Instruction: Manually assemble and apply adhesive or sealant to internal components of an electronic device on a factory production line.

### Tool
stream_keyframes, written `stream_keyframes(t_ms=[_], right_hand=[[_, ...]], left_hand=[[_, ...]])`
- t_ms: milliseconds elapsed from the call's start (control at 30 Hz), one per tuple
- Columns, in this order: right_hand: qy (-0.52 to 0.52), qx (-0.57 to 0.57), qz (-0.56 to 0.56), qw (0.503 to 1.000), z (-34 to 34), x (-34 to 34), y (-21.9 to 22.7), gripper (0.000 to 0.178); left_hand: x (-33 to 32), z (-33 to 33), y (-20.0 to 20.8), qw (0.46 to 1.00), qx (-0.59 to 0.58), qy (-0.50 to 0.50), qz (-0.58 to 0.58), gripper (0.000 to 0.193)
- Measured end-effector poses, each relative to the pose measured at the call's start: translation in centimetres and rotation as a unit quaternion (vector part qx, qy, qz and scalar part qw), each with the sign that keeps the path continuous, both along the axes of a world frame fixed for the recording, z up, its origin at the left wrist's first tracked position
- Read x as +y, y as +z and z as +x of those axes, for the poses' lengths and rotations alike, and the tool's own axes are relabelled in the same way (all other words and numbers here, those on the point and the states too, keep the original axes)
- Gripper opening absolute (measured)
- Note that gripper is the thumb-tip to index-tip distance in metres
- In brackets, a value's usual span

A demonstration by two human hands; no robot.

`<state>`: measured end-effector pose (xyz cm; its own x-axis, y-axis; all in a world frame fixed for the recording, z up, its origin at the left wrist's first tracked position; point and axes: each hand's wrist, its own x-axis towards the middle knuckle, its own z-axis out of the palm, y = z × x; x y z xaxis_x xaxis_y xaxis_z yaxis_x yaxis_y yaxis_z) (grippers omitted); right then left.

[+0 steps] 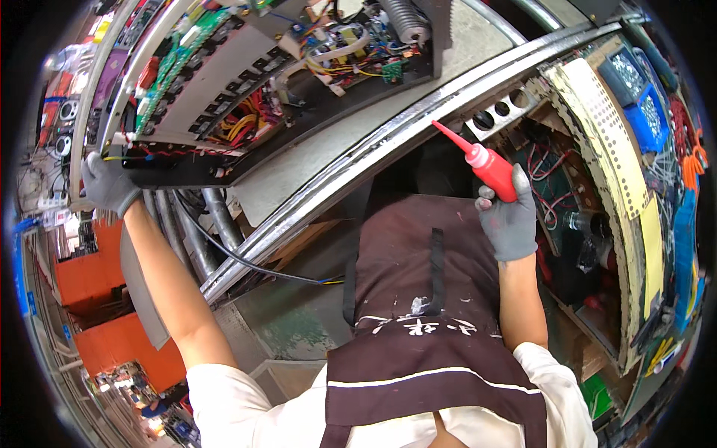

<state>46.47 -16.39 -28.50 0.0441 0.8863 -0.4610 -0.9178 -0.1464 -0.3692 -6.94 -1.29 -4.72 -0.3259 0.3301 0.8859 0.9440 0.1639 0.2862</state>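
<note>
My right hand (509, 224), in a grey glove, is closed around a red squeeze bottle (494, 175). The bottle's long thin nozzle points up and to the left, its tip over a silver metal rail (407, 134). At the far left my gloved left hand (110, 185) is closed on the lower corner of a silver metal frame (113, 119); its fingertips are partly hidden. Beside that hand stands an opened black equipment housing (179, 175), with green circuit boards (175, 63), red and yellow wires (250, 123) and a coiled grey cable (407, 21) inside.
A dark cable (246, 261) crosses below the rail. On the right, a bench holds a perforated cream strip (605, 123), blue bins (646, 119) of small parts and orange-handled tools (694, 160). Orange panels (93, 265) stand at the left. A dark apron (426, 284) covers my front.
</note>
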Motion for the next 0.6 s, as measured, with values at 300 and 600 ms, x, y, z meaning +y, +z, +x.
stream_keyframes(t_ms=[300,600], right_hand=[[0.022,0.013,0.023,0.999,-0.5,-0.1,-0.1,0.046],[-0.078,-0.318,0.197,0.924,-3.3,4.2,7.5,0.053]], left_hand=[[-0.6,2.6,-0.3,0.998,-0.033,-0.048,0.013,0.038],[-0.8,2.9,-0.3,0.997,-0.028,-0.060,0.038,0.036]])
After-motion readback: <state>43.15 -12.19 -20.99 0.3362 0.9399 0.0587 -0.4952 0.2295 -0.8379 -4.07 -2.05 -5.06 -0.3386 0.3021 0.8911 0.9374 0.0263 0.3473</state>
